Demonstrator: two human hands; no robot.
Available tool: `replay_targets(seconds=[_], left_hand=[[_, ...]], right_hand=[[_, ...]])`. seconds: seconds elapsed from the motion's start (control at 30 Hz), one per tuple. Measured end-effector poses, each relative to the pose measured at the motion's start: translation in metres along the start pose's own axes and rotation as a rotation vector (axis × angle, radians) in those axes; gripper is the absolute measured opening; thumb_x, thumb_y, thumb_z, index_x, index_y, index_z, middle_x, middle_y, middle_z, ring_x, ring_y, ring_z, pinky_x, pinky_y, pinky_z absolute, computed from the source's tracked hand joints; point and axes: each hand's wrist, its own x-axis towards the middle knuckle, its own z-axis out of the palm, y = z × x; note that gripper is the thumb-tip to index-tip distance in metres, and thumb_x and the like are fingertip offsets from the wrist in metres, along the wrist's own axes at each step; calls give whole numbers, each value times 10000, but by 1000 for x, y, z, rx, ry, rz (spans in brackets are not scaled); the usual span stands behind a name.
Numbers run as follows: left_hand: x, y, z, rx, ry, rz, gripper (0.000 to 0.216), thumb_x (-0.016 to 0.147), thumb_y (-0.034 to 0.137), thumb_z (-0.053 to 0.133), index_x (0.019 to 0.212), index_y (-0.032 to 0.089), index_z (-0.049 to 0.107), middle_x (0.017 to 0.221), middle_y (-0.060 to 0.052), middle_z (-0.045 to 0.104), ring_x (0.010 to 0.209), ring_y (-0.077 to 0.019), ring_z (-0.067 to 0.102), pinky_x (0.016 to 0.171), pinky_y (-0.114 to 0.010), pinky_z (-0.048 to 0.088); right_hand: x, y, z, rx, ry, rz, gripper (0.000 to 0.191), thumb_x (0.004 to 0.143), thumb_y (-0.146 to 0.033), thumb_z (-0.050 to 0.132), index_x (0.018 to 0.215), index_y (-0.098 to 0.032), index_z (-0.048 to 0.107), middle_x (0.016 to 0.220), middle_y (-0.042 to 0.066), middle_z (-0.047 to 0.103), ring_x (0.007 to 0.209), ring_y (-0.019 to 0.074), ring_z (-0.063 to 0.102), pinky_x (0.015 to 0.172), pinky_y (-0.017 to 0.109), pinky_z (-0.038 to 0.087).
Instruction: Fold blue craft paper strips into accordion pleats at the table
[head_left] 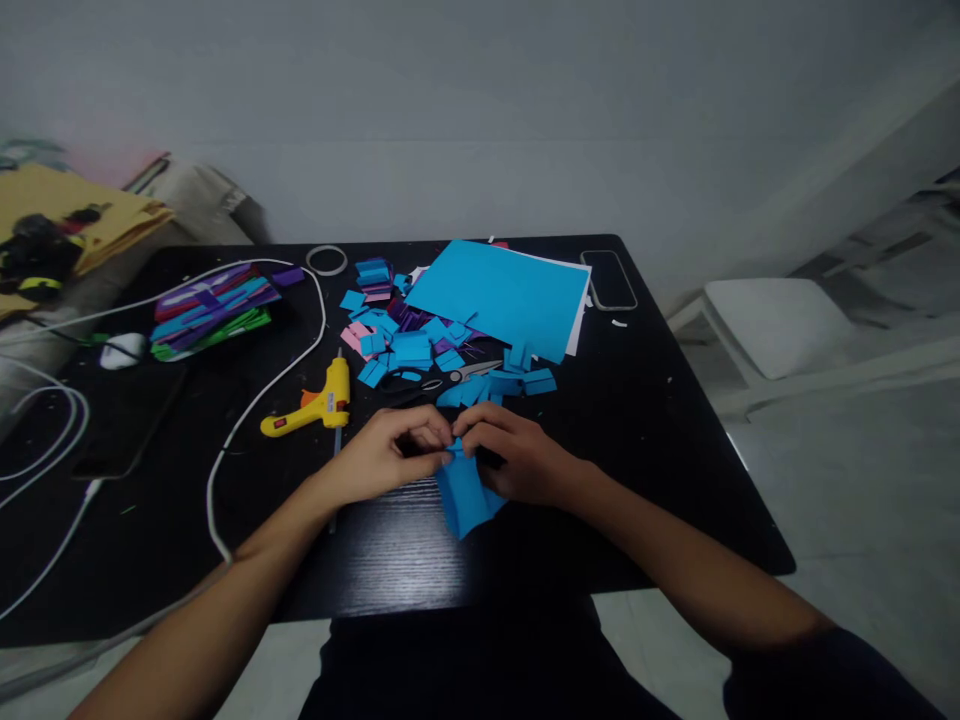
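Observation:
Between my two hands is a folded piece of blue paper (466, 497), its lower part hanging down toward the table's front. My left hand (394, 450) pinches its top edge from the left, fingertips and thumb closed on it. From the other side my right hand (517, 455) grips the same edge, fingers curled and partly hiding the paper. Just beyond the hands lie black-handled scissors (457, 375) among small blue paper pieces (411, 350). A yellow glue gun (319, 405) with a glue stick rests left of my left hand.
A large blue sheet (502, 295) lies over white paper at the back. Bundled coloured paper (214, 310), a tape ring (327, 261) and a white cable (281, 370) are on the left. A phone case (609, 280) sits back right. A white stool (776, 320) stands beyond the table.

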Motion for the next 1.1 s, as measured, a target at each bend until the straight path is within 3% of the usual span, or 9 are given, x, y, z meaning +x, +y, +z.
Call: replay_targets(seconds=[0.33, 0.5, 0.67, 0.97, 1.1], left_hand=[[1, 3, -2, 151, 72, 97, 45, 888, 215, 745, 911, 181, 763, 848, -21, 775, 778, -144, 723, 721, -221, 566], [-1, 1, -5, 177, 81, 95, 65, 913, 246, 733, 920, 186, 756, 827, -6, 757, 766, -129, 700, 705, -206, 546], [-2, 3, -6, 204, 100, 121, 82, 923, 261, 724, 932, 182, 742, 829, -2, 749, 753, -118, 687, 695, -193, 538], [-4, 2, -5, 367, 106, 276, 50, 952, 211, 675, 973, 175, 703, 878, -13, 747, 788, -119, 706, 738, -196, 545], [-4, 2, -4, 385, 143, 277, 27, 945, 187, 675, 957, 172, 693, 849, -4, 729, 762, -107, 690, 717, -184, 537]], right_hand=[[2, -2, 5, -15, 40, -12, 231, 860, -44, 617, 1007, -220, 588, 1103, 91, 642, 1029, 192, 666, 855, 319, 594], [6, -2, 4, 121, 87, 103, 249, 853, -86, 689, 1059, -219, 639, 1098, 76, 644, 973, 174, 683, 820, 306, 627], [6, 0, 0, 182, 85, 180, 202, 830, -67, 693, 986, -197, 687, 1065, 72, 676, 919, 164, 695, 779, 292, 639], [3, 4, 4, 142, 181, 127, 103, 895, -117, 709, 951, -195, 745, 1001, 67, 756, 834, 142, 744, 685, 235, 624], [3, 4, 4, 52, 202, 57, 84, 919, -137, 710, 950, -187, 770, 1005, 91, 769, 881, 160, 762, 782, 273, 638]])
